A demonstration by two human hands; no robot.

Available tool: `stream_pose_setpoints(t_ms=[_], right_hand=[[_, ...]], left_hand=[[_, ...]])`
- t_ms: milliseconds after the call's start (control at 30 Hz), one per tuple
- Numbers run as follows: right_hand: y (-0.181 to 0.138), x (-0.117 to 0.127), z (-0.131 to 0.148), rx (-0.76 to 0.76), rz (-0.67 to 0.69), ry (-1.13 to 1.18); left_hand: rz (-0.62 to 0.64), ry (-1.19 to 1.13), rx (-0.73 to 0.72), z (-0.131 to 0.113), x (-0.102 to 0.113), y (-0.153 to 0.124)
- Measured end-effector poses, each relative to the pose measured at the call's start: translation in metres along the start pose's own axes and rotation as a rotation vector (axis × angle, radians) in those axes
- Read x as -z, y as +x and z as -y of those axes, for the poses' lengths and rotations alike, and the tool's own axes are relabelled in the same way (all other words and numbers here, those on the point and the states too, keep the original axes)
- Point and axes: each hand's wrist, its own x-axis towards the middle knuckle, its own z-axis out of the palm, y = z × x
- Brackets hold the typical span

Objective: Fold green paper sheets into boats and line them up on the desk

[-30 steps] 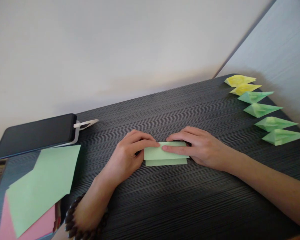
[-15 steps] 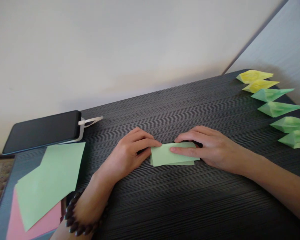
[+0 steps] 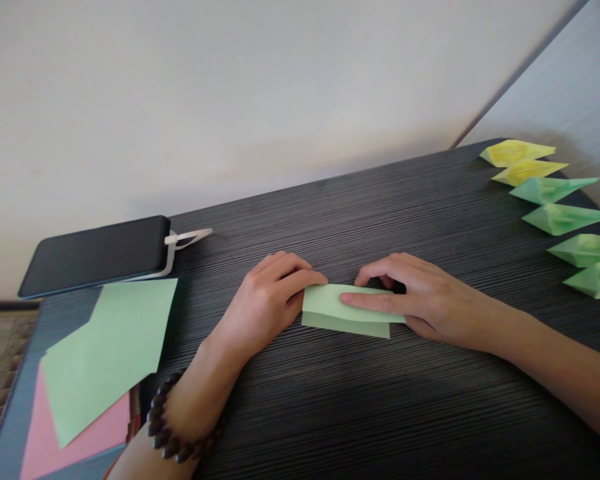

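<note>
A light green sheet of paper (image 3: 325,303), folded over into a narrow strip, lies on the dark table in front of me. Its upper flap is slightly lifted, and a shaded lower layer shows along the near side. My left hand (image 3: 275,303) grips the paper's left end, fingers bent at its far corner and the thumb mostly hidden. On the right, my right hand (image 3: 415,297) has its index finger laid along the top of the flap, while the thumb and other fingers curl around the right end. A dark bead bracelet (image 3: 165,427) circles my left wrist.
Flat green sheets (image 3: 115,353) overlap pink paper (image 3: 45,433) at the left. Behind them a black phone (image 3: 100,257) rests on a white object, with a white cable (image 3: 193,235) attached. Several folded yellow (image 3: 517,152) and green paper pieces (image 3: 555,218) line the right edge. A wall borders the back.
The folded paper's upper flap has risen a little at the near edge, exposing more of the lower layer. Both hands stay on it. The whole view has shifted slightly.
</note>
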Motion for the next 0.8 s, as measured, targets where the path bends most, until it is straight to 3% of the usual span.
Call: stream_pose_setpoints(t_ms=[467,800], right_hand=[[-0.001,0.001,0.002,0.016,0.072,0.015],[-0.004,-0.006,-0.003,-0.043,-0.101,0.122]], left_hand=[[0.119,-0.199,-0.024,0.008,0.015,0.003],[0.013,-0.142,0.017,0.006,0.013,0.001]])
